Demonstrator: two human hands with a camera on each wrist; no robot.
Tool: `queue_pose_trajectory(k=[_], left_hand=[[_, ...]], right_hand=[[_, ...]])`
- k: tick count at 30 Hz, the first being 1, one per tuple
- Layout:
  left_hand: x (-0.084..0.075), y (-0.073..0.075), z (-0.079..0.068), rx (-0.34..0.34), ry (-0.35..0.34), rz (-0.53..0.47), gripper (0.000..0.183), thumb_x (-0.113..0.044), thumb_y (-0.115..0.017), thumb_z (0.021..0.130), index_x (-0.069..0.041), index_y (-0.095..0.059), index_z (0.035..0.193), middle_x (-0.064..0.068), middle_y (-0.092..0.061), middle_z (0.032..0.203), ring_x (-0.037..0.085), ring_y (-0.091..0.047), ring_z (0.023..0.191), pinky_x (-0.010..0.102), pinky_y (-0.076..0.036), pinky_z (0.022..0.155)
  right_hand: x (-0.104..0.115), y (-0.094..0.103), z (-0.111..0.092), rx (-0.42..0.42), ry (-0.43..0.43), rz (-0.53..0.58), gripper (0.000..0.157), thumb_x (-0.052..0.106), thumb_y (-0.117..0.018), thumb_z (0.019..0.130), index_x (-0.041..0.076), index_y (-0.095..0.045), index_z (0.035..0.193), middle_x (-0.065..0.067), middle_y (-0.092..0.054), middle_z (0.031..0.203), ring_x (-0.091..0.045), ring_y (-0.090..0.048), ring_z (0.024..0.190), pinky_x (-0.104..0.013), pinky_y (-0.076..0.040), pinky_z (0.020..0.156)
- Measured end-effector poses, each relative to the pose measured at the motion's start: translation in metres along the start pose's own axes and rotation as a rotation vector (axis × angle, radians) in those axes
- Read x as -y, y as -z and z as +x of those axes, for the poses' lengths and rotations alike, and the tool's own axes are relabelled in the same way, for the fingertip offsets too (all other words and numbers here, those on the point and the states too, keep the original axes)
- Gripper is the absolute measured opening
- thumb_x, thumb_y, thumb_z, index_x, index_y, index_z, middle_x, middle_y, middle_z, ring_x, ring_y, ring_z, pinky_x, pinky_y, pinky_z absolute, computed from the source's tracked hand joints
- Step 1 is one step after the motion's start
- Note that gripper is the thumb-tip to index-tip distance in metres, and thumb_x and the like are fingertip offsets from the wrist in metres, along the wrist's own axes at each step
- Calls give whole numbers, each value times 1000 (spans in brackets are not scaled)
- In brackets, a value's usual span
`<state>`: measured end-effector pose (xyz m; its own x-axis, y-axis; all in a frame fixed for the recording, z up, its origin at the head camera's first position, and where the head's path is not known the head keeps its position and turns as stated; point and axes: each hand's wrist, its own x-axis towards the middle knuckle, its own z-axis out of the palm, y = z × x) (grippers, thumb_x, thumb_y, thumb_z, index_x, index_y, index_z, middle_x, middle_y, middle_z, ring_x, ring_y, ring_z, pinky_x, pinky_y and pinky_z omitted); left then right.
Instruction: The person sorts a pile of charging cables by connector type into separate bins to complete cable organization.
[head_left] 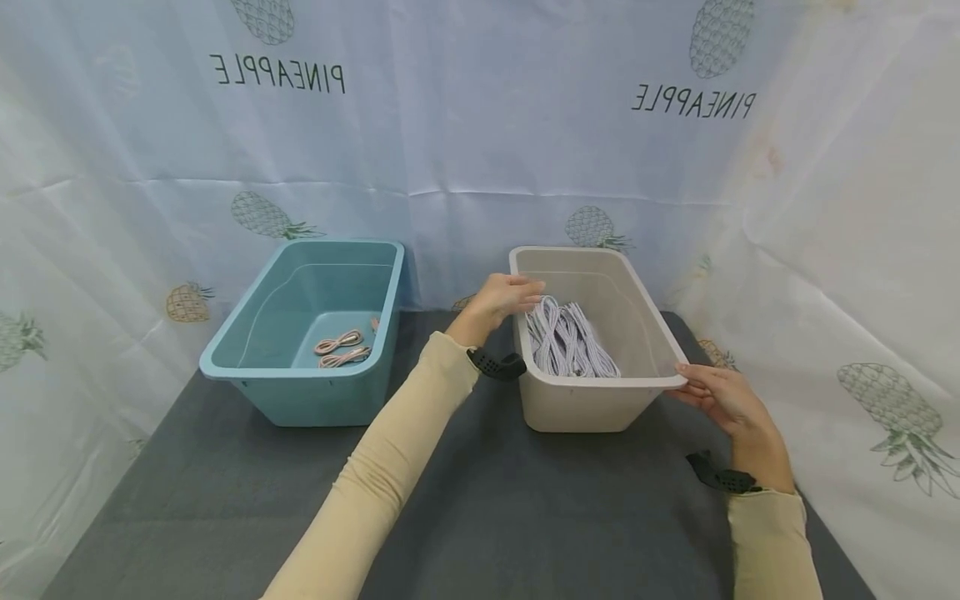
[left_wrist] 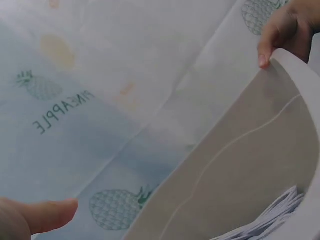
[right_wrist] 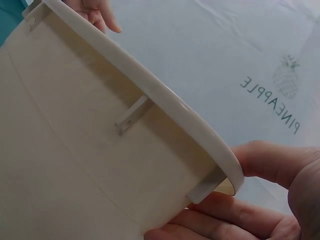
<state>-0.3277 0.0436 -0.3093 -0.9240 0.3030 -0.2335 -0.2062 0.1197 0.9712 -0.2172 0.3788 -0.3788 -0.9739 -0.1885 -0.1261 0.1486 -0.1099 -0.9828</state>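
Observation:
A beige plastic bin [head_left: 577,404] stands on the dark table, tipped slightly in the wrist views. Bundles of white cable [head_left: 570,342] lie inside it along its left side. My right hand [head_left: 723,396] grips the bin's near right corner, the thumb [right_wrist: 267,160] at the rim and the fingers [right_wrist: 225,215] underneath. Over the left rim reaches my left hand [head_left: 504,302], its fingers fairly straight above the white cables. Its thumb [left_wrist: 50,215] sticks out, holding nothing in the left wrist view.
To the left stands a blue-green bin [head_left: 315,400] with small bundles of pinkish cable [head_left: 341,350] in it. Behind and beside the dark table [head_left: 465,517] hangs a white curtain [head_left: 480,108] printed with pineapples. Each wrist wears a black strap [head_left: 495,365].

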Motion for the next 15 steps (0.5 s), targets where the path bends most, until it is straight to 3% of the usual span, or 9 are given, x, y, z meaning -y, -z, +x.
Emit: queue_pose_trajectory(k=[7, 11, 15], left_hand=[[8, 2, -8, -8, -16, -71, 48, -11, -60, 95, -3, -48, 140, 14, -58, 138, 23, -59, 126, 32, -48, 109], [13, 8, -14, -20, -36, -88, 41, -13, -55, 98, -4, -51, 138, 15, -60, 135, 24, -60, 124, 32, -49, 107], [18, 17, -21, -50, -74, -93, 37, -14, -51, 100, -2, -53, 135, 17, -63, 131, 26, -61, 123, 33, -51, 105]], right_hand=[[1, 3, -1, -16, 18, 32, 29, 6, -52, 98, 19, -76, 87, 8, -72, 92, -5, -72, 82, -21, -61, 75], [-1, 1, -2, -45, 35, 46, 30, 7, -51, 98, 20, -76, 87, 10, -71, 92, -4, -72, 82, -21, -61, 75], [-1, -4, -3, -128, 50, -17, 26, 12, -55, 98, 25, -74, 86, 15, -71, 89, -1, -71, 78, -18, -60, 73]])
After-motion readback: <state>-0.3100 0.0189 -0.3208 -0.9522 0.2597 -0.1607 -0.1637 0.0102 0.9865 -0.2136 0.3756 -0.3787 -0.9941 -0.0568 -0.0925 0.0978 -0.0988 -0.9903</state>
